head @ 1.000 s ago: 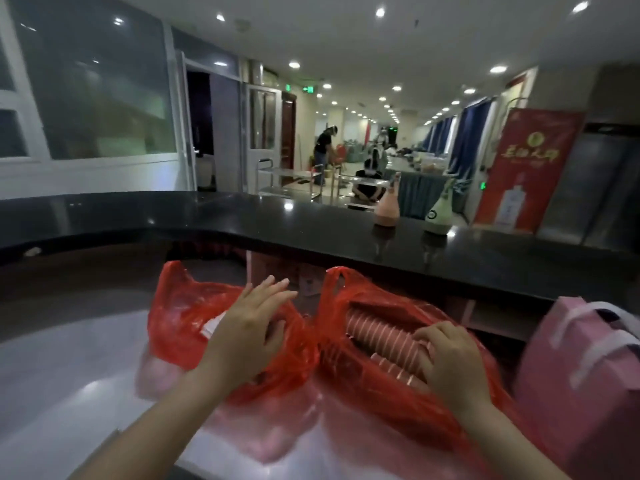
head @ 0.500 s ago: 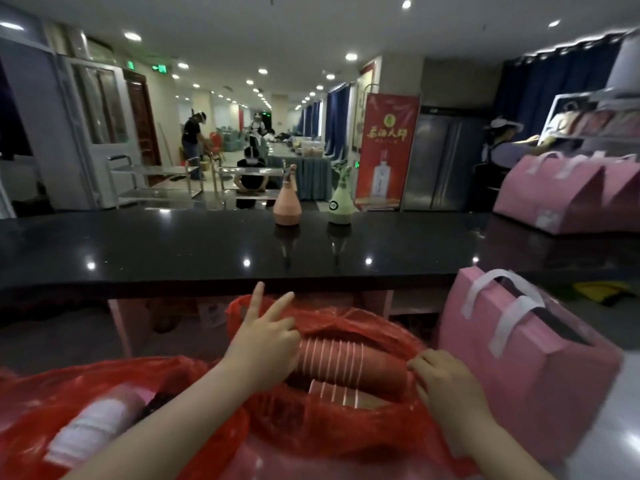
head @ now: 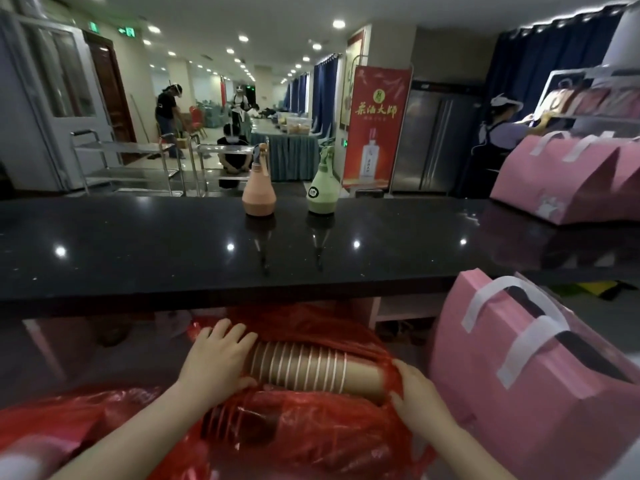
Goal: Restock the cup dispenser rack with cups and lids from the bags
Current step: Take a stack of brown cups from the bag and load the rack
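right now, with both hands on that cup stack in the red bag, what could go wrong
1. The stack of paper cups lies sideways; the left hand grips one end, the right hand only pinches the red plastic bag, so the nested cups might slide apart when lifted.
2. The thin bag could snag the stack or tear.
3. The pink gift bag stands close on the right and could get knocked.

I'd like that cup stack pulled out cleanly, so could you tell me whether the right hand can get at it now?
Probably yes: the red bag is open on top, the cup stack lies bare, and the right hand is already at its end.
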`<state>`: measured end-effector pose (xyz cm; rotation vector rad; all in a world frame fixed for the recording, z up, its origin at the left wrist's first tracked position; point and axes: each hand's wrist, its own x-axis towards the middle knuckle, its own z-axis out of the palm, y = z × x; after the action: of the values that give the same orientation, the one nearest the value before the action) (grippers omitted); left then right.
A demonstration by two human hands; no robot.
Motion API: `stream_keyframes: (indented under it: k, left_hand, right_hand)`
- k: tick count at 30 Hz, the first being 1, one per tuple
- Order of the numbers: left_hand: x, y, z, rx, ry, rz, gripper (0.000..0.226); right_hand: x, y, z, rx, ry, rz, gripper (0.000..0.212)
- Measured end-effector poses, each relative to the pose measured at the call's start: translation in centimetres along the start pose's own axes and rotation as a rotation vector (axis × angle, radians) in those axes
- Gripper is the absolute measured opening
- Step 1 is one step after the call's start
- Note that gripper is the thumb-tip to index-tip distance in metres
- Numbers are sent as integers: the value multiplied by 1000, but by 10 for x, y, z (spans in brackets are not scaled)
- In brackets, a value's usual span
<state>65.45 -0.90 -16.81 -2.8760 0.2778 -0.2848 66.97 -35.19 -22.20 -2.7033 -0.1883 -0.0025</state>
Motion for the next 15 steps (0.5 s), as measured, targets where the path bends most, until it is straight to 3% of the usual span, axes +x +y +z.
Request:
stream_keyframes:
  k: [4, 9, 15]
  left_hand:
    - [18, -13, 24, -359, -263, -256, 88]
    - [36, -21, 41, -575, -418, -337, 98]
    - [22, -26, 50, -725, -388, -247, 116]
  right_hand:
    - [16, 11, 8, 111, -99, -34, 66]
    - [22, 14, 11, 152, -199, -60, 66]
    - [-7, 31, 13, 224, -225, -58, 58]
